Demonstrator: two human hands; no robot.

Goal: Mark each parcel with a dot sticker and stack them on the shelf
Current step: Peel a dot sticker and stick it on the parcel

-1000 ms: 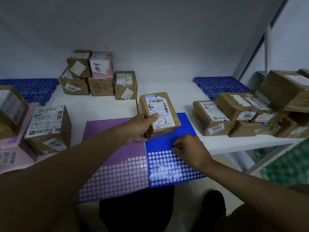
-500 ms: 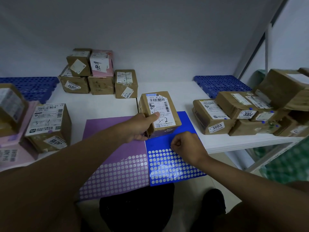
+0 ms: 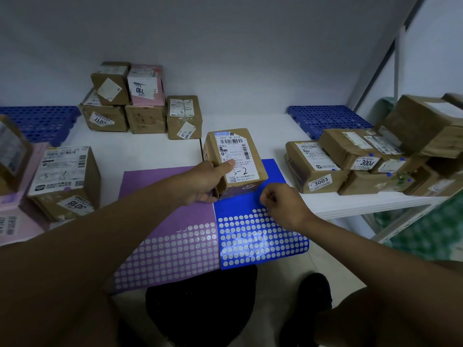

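Note:
A brown parcel (image 3: 238,156) with a white label marked "3-2" stands on the far end of the blue dot-sticker sheet (image 3: 260,241). My left hand (image 3: 203,184) grips its left side, thumb on the label. My right hand (image 3: 283,204) hovers just right of the parcel's front corner, above the blue sheet, with fingers pinched shut; what is between the fingertips is hidden. A purple dot-sticker sheet (image 3: 170,246) lies beside the blue one on the white shelf (image 3: 150,151).
Parcels with blue dots are piled at the right (image 3: 323,169). More parcels stand at the back (image 3: 140,116) and at the left (image 3: 62,176). Blue perforated mats (image 3: 325,118) lie in the far corners. Both sheets overhang the shelf's front edge.
My right hand has lifted off the blue sheet's dots and moved up toward the parcel's front, fingers pinched. My left hand and the parcel have stayed put.

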